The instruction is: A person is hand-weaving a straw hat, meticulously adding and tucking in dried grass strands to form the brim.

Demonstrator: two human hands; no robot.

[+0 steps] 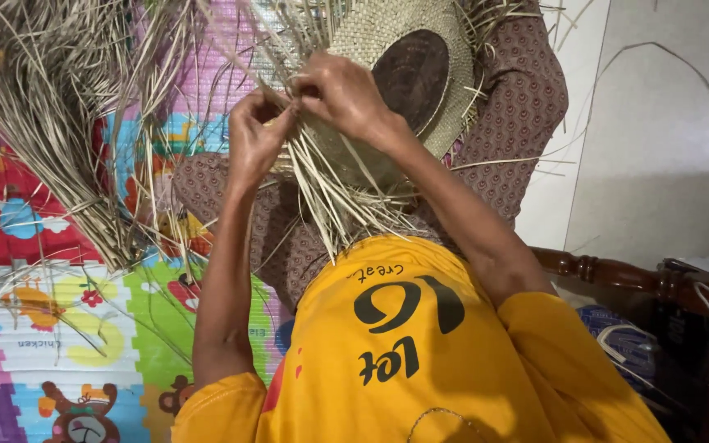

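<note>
Woven straw hat (pixel 404 49), half-finished, rests on the person's lap above the colourful play mat (pixel 67 344), loose straw strands (pixel 330 197) trailing; left hand (pixel 258 139) and right hand (pixel 342 94) both pinch strands at its edge.

So the half-woven hat (pixel 387 74) sits on the person's lap, up at the top middle of the view, with loose straw ends hanging off its near edge down toward the shirt (pixel 420 344). Both hands are right at that edge: left hand (pixel 256 135) on the left, right hand (pixel 342 94) just beside it and a bit further out, fingertips touching. A big pile of straw (pixel 43 123) lies off to the left on the play mat (pixel 59 344). A wooden rail (pixel 617 275) runs along the right, wall (pixel 666 123) behind it.
</note>
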